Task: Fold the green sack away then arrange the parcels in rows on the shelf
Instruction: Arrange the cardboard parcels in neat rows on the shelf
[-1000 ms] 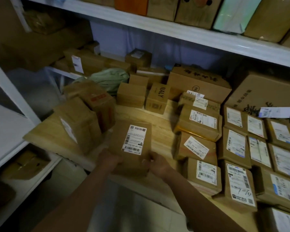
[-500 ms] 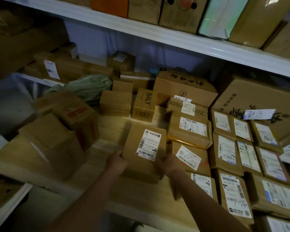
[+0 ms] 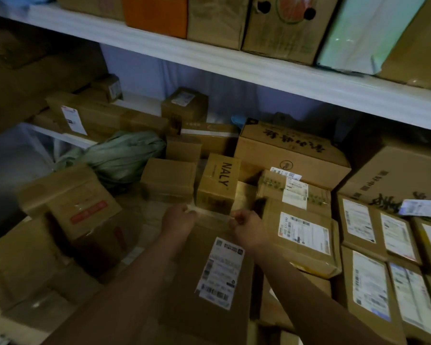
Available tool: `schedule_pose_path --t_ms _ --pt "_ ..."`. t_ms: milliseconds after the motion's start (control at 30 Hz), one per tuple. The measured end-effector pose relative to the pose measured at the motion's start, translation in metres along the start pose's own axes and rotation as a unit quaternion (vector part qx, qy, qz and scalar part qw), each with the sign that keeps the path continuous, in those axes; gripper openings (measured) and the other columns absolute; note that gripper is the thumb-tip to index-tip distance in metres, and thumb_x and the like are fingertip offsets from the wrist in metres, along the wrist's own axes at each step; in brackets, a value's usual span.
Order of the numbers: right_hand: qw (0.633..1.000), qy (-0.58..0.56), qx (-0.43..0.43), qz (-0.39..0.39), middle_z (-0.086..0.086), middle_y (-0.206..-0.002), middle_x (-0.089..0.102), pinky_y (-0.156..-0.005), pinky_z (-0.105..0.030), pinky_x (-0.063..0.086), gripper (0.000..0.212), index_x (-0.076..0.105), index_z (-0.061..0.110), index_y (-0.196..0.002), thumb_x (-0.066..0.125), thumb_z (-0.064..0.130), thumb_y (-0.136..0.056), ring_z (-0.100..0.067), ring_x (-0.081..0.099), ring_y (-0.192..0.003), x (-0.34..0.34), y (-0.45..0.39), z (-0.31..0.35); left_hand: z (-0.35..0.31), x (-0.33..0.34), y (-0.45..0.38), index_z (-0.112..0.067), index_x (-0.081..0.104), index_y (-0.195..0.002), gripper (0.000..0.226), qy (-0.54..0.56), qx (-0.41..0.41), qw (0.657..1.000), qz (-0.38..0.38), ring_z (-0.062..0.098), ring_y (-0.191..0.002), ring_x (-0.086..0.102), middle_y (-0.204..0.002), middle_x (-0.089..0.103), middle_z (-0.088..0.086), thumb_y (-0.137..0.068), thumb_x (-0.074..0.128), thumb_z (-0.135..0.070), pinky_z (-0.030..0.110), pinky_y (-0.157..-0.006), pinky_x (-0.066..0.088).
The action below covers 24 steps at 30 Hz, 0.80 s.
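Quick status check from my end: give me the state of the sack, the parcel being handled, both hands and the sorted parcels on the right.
Green sack: bunched up at the back of the shelf, not neatly folded.
Labelled parcel: label up, gripped at its far edge by both hands.
Left hand: fingers curled over the parcel's far edge.
Right hand: fingers curled on the same edge.
Parcels on the right: lying flat in rows, labels up.
NALY box: standing upright.

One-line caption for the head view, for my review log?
Both hands, left and right, grip the far edge of a labelled parcel on the wooden shelf beside rows of parcels.
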State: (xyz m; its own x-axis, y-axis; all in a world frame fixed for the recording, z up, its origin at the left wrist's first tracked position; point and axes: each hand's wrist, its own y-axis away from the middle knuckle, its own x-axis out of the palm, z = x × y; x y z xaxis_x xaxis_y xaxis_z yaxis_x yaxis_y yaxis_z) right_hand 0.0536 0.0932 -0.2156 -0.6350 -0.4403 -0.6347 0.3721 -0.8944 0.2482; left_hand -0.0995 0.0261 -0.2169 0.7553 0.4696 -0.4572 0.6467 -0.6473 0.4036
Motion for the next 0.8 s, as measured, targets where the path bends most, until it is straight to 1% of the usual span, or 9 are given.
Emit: schedule_pose_path --t_ms 67,133,200,333,400,500,633,667,800 --pt "1.000 -0.008 0.007 0.010 -0.002 -0.131 0.048 -0.089 -0.029 0.047 0.036 0.052 0.024 -0.130 0.055 0.026 -0.093 -0.017 0.054 -0.111 0.001 -0.019 0.001 -0.005 0.001 -0.014 -0.008 0.049 -0.136 0.041 -0.009 0.006 1.000 0.008 0.028 -0.122 0.050 -0.138 0.051 0.013 -0.095 0.050 -0.017 0.029 -0.092 0.041" --pt "1.000 -0.009 0.011 0.021 -0.003 -0.142 0.038 -0.101 -0.037 0.046 0.047 0.043 0.024 -0.138 0.056 0.025 -0.093 -0.021 0.049 -0.122 0.004 -0.037 0.002 -0.012 0.002 -0.032 -0.007 0.051 -0.134 0.037 -0.025 0.015 0.999 0.020 0.027 -0.118 0.051 -0.137 0.051 0.013 -0.098 0.045 -0.014 0.028 -0.087 0.040" --pt "0.999 -0.005 0.017 0.029 -0.005 -0.147 0.031 -0.106 -0.042 0.042 0.053 0.037 0.025 -0.142 0.057 0.025 -0.092 -0.025 0.044 -0.129 0.007 -0.054 0.002 -0.018 0.005 -0.052 -0.008 0.048 -0.136 0.038 -0.034 0.032 0.998 0.043 0.025 -0.118 0.051 -0.138 0.050 0.013 -0.099 0.041 -0.013 0.031 -0.093 0.043" --pt "0.998 -0.036 0.040 0.043 -0.006 -0.151 0.023 -0.104 -0.036 0.041 0.062 0.027 0.026 -0.147 0.057 0.023 -0.092 -0.026 0.041 -0.130 0.016 -0.078 0.004 -0.032 0.017 -0.085 -0.012 0.038 -0.144 0.044 -0.047 0.019 0.996 0.074 0.027 -0.123 0.050 -0.144 0.045 0.012 -0.101 0.039 -0.013 0.033 -0.094 0.045" --pt "0.995 -0.064 0.057 0.044 -0.005 -0.152 0.022 -0.106 -0.038 0.041 0.067 0.024 0.026 -0.148 0.058 0.022 -0.091 -0.027 0.040 -0.130 0.024 -0.088 0.006 -0.039 0.024 -0.095 -0.013 0.035 -0.145 0.045 -0.056 0.006 0.995 0.081 0.027 -0.126 0.048 -0.145 0.043 0.011 -0.100 0.040 -0.013 0.038 -0.102 0.043" --pt "0.991 -0.110 0.069 0.041 -0.007 -0.151 0.023 -0.105 -0.046 0.043 0.069 0.028 0.027 -0.146 0.063 0.026 -0.087 -0.028 0.040 -0.129 0.035 -0.103 0.006 -0.042 0.031 -0.109 -0.012 0.034 -0.144 0.044 -0.057 -0.028 0.993 0.101 0.028 -0.123 0.050 -0.139 0.046 0.013 -0.100 0.038 -0.013 0.040 -0.102 0.043" --pt "0.987 -0.115 0.114 -0.005 -0.010 -0.150 0.018 -0.102 -0.045 0.041 0.081 0.030 0.029 -0.145 0.068 0.051 -0.077 -0.036 0.037 -0.131 0.040 -0.116 0.004 -0.040 0.040 -0.123 -0.012 0.058 -0.118 0.028 -0.024 -0.036 0.989 0.138 0.028 -0.106 0.059 -0.119 0.061 0.014 -0.098 0.040 -0.014 0.047 -0.096 0.049" --pt "0.985 -0.117 0.125 -0.017 -0.011 -0.150 0.017 -0.103 -0.047 0.039 0.087 0.029 0.028 -0.145 0.070 0.056 -0.073 -0.037 0.033 -0.133 0.041 -0.117 0.003 -0.040 0.041 -0.123 -0.011 0.061 -0.115 0.028 -0.012 -0.032 0.990 0.140 0.029 -0.108 0.059 -0.119 0.062 0.013 -0.098 0.039 -0.013 0.047 -0.098 0.047" --pt "0.974 -0.114 0.188 -0.056 -0.013 -0.148 0.019 -0.106 -0.055 0.036 0.103 0.023 0.025 -0.143 0.073 0.064 -0.063 -0.040 0.025 -0.135 0.045 -0.125 0.001 -0.042 0.045 -0.114 -0.009 0.060 -0.125 0.037 0.072 -0.005 0.988 0.139 0.028 -0.125 0.048 -0.136 0.053 0.010 -0.098 0.035 -0.002 0.043 -0.109 0.038"
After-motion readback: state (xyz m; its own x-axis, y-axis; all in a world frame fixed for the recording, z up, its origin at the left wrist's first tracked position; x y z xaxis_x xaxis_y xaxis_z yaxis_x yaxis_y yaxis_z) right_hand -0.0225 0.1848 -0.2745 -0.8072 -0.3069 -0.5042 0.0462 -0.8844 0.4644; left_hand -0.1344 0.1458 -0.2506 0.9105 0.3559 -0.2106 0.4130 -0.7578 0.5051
